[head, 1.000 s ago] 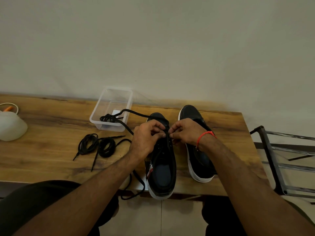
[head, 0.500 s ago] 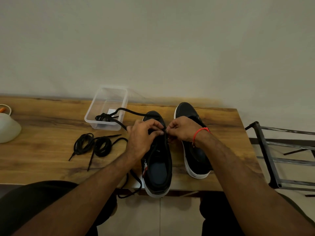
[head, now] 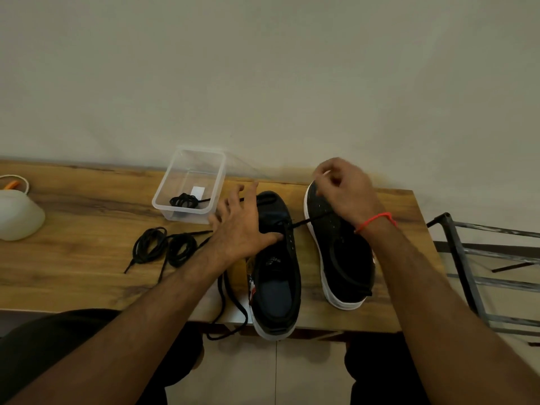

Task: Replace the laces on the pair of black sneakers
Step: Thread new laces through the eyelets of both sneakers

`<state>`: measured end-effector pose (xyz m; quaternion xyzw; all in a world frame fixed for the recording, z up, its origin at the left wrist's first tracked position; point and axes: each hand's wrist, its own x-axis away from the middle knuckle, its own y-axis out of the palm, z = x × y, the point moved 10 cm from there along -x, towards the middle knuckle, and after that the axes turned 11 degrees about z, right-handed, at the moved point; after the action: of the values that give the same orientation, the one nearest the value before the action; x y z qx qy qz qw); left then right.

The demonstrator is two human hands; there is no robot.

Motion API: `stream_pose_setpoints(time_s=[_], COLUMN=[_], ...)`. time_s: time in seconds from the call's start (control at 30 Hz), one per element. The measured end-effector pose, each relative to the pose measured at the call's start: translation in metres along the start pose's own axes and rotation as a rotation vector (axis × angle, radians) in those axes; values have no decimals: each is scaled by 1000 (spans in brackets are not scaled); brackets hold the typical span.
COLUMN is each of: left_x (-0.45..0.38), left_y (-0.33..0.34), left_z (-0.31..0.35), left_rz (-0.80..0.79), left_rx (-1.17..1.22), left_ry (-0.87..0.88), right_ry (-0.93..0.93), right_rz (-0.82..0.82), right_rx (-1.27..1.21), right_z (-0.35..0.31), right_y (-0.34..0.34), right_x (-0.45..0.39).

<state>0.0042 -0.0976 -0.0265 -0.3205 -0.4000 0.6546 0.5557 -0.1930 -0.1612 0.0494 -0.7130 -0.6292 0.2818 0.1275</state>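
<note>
Two black sneakers on wooden table (head: 73,258), toes toward wall. Left hand (head: 242,226) lies spread over left sneaker (head: 277,276), fingers straight, thumb pressing by the eyelets. Right hand (head: 342,191) above right sneaker (head: 342,252), fingertips pinching a taut black lace (head: 304,222) running from left sneaker. Coiled laces (head: 163,248) lie left; another coil (head: 185,200) sits in clear plastic container (head: 166,191).

1. A plain pale wall (head: 263,77) rises directly behind the wooden table (head: 73,258).
2. Pale floor tiles (head: 274,375) lie below the table's front edge.
3. A metal rack (head: 473,276) stands right of the table.
</note>
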Motion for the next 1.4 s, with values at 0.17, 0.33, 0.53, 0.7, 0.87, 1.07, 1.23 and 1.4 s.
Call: stream_pose_setpoints(time_s=[0.17,0.33,0.53,0.7,0.87,1.07,1.23,1.4], left_x=[0,-1,-2,-2,-2,-1,-3,-2], left_y=[6,4,9,12,8,8,10,11], left_z=[0,-3,-3,-3,-4,-6,-9,-9], left_rz=[-24,-51,-80,-91,-107,-131,-150,-144], left_rx=[-9,-26,-33,-42,-43,-39,-32,-16], left_ry=[-13,-34,-29,-23,-29,-34,-42,-42], right_ry=[-275,-85,-79,-379,-292,50,-62,-246], right_rz=[-637,-239,263,-444,-517,-411,-365,-582], right_rx=[604,535,329,543,594,726,842,684], right_z=[14,17,2,-6,7,43,38,11], right_y=[80,21,-51,60,68,-1,-4,63], right_x=[53,10,-9,37,42,10,5,43])
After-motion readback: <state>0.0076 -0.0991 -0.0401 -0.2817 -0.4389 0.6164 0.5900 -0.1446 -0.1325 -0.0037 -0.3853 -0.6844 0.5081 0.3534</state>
